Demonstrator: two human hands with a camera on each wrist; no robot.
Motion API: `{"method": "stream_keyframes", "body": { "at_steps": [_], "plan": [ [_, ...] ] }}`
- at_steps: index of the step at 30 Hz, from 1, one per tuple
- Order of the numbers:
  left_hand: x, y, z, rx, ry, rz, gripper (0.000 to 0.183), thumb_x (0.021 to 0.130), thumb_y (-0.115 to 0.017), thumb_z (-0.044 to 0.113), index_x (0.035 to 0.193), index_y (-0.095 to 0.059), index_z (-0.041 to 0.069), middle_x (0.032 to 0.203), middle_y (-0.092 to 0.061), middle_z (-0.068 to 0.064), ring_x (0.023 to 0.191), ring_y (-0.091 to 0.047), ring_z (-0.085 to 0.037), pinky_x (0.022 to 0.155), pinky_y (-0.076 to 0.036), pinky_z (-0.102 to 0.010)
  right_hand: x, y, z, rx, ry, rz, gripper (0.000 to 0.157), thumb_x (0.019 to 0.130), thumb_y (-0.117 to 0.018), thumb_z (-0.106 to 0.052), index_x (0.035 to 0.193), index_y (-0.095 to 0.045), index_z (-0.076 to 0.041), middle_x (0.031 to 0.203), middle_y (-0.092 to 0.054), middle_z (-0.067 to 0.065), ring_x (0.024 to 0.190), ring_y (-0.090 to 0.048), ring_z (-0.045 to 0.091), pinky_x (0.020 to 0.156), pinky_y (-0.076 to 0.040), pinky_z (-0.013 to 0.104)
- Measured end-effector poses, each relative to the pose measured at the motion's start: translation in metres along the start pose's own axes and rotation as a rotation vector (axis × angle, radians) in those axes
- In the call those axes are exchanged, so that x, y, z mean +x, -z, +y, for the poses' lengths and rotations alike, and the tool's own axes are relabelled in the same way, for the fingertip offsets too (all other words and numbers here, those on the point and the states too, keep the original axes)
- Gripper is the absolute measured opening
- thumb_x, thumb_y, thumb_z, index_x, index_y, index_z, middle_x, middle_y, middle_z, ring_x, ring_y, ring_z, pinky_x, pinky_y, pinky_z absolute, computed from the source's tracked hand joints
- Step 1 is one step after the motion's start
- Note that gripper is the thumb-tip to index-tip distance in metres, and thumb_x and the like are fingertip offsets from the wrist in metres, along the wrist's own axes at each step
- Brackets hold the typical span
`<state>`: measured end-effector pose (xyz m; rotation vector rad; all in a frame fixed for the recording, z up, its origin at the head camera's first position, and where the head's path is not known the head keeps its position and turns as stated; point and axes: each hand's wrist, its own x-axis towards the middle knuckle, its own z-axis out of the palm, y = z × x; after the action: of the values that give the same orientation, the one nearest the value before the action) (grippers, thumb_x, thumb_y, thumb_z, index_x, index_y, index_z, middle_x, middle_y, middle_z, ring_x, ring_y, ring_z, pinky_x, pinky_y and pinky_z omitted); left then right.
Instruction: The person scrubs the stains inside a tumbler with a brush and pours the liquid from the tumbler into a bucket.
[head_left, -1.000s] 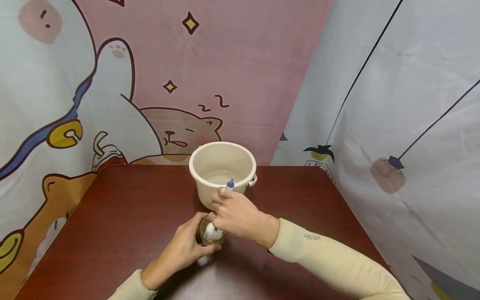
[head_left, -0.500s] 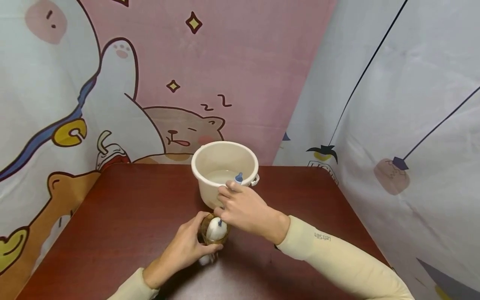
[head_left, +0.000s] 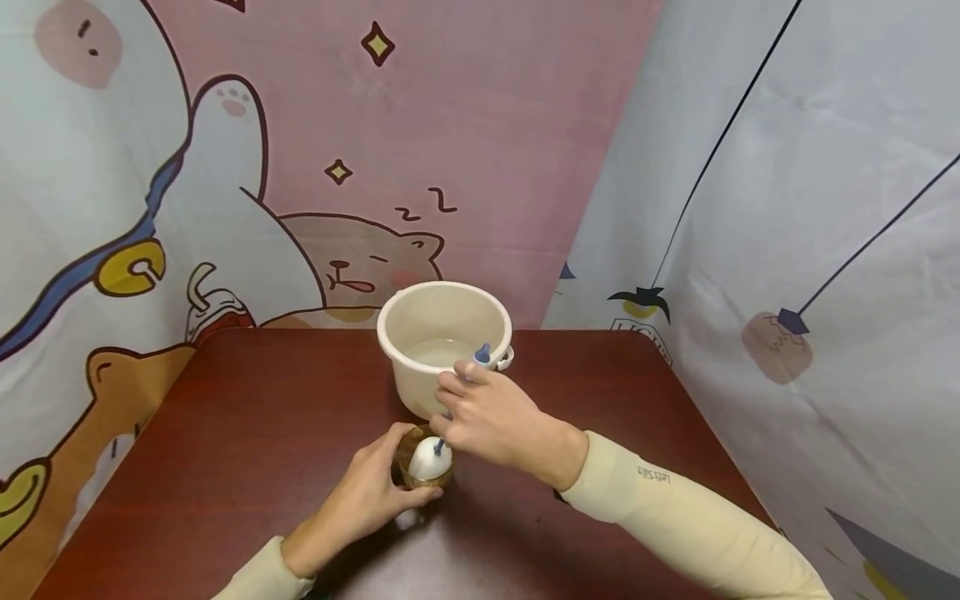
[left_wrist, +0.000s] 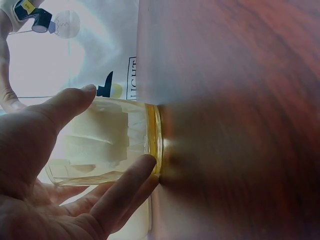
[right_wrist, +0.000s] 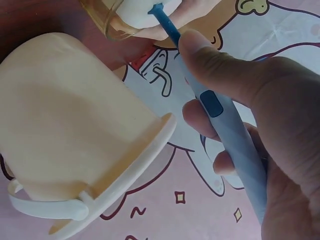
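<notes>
- Pink, white and grey printed cloth [head_left: 480, 125] hangs behind and at the right; "LIGHT" can be read on it, and two Z shapes sit above a sleeping bear.
- Dark red-brown table [head_left: 600, 375], carrying the containers.
- Cream bucket [head_left: 412, 390] beyond the hands, upright, with a shallow, clear liquid [head_left: 442, 352] in the bottom and its white handle lowered at the right.
- Cream sleeve [head_left: 697, 517] on the right arm, printed "Let's"; the second word is too small to read.
- Here the right-hand grip [head_left: 487, 421] pinches the brush handle between thumb and fingers.
- Nearer the person, the left-hand grip [head_left: 378, 479] curls round the glass, thumb on one side, fingers on the other.
- Amber-tinted glass [left_wrist: 136, 135], just in front of the bucket, mouth up, base at the table, holding the brush's head.
- Pale blue brush [right_wrist: 227, 122], its long axis slanting from the glass up and away to the right; the blue tail end [head_left: 482, 354] points up by the bucket's rim.
- White, rounded head [right_wrist: 142, 12] inside the glass, on the brush's dark blue neck.
- Dark blue oval [right_wrist: 211, 103] on the handle, with no legible lettering.
</notes>
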<state>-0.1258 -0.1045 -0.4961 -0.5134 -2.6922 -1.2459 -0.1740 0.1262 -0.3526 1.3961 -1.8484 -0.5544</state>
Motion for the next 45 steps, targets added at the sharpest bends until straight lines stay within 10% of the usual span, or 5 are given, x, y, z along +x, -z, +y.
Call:
{"method": "stream_keyframes", "body": {
  "at_steps": [45],
  "plan": [
    [-0.001,-0.002,-0.004,0.039,-0.088,0.071,0.078,0.075,-0.114,0.031,0.136,-0.065,0.023,0.11,-0.077,0.007,0.095,-0.072,-0.005,0.08,-0.063,-0.028,0.019,-0.008,-0.004,0.004,0.032,0.039,0.014,0.102,-0.084,-0.027,0.092,-0.08,-0.037,0.088,-0.076,-0.007,0.1,-0.058,0.017,0.107,-0.039,0.032]
  ]
}}
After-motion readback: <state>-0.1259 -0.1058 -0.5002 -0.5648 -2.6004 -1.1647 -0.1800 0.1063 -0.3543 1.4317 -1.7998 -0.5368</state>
